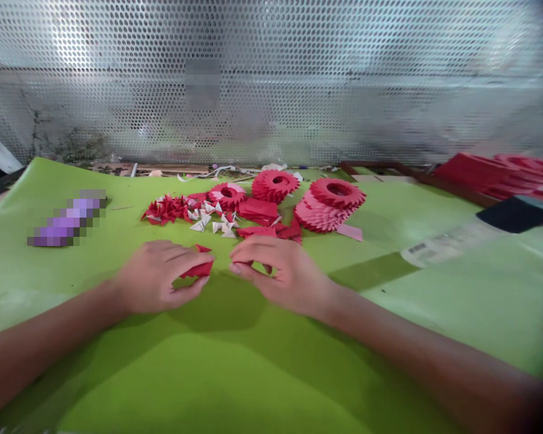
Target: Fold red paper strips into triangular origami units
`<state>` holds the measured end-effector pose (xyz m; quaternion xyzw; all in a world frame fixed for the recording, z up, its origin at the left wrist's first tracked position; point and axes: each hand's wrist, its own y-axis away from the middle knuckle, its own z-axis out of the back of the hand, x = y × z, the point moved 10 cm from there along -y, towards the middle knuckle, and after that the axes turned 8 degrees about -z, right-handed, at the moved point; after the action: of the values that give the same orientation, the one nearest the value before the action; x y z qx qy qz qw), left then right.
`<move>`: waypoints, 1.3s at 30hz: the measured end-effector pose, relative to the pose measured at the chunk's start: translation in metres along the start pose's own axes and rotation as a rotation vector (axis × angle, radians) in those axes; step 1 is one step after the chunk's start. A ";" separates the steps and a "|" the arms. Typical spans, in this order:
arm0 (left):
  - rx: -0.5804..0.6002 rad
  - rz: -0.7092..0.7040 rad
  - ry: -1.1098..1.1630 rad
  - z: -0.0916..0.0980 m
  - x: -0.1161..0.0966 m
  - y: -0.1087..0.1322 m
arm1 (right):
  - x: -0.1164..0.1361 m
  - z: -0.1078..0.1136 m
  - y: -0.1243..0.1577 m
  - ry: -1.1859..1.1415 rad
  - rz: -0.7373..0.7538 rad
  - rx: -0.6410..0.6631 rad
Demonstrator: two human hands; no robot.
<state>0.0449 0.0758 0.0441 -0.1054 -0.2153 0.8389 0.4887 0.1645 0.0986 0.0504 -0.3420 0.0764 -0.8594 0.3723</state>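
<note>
Forearms (40, 361) reach in from both bottom corners over a green mat (253, 386), and I've got the two hands almost meeting at centre. Left hand (156, 276) is closed on a folded red paper (198, 269), pinching it, with one point sticking up above the grip. Right hand (280, 274) sits just beside it, fingers curled in narrow. There's a sliver of red (247, 264) under those fingers, but from here I can't tell whether it's held or part of the same paper.

Straight ahead, a heap of red folded pieces (165, 209) lies beside scattered white folded pieces (208, 218). Next along is a small red ring (227, 195), then a taller red ring (274, 185), with a flat red stack (257, 211) just below. Further right, a big pink-and-red ring stack (330, 205) leans over a pink slip (350, 232).

Out on the right edge I see a black block (518, 213), a clear wrapper with a barcode (438, 244), and more red stacks (498, 175). On the far left there's a pixelated purple object (67, 217). Behind it all stands a perforated metal sheet (271, 78).
</note>
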 end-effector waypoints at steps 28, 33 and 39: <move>0.097 0.426 1.120 -0.034 0.008 0.007 | 0.062 0.009 0.032 0.388 0.544 -0.260; 0.097 0.423 1.106 -0.034 0.009 0.007 | 0.063 0.010 0.034 0.408 0.562 -0.283; 0.102 0.439 1.082 -0.036 0.010 0.009 | 0.061 0.008 0.031 0.378 0.546 -0.257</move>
<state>0.0469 0.0902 0.0090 -0.5372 0.1323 0.7567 0.3483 0.1581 0.0353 0.0769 -0.1878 0.3399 -0.7597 0.5216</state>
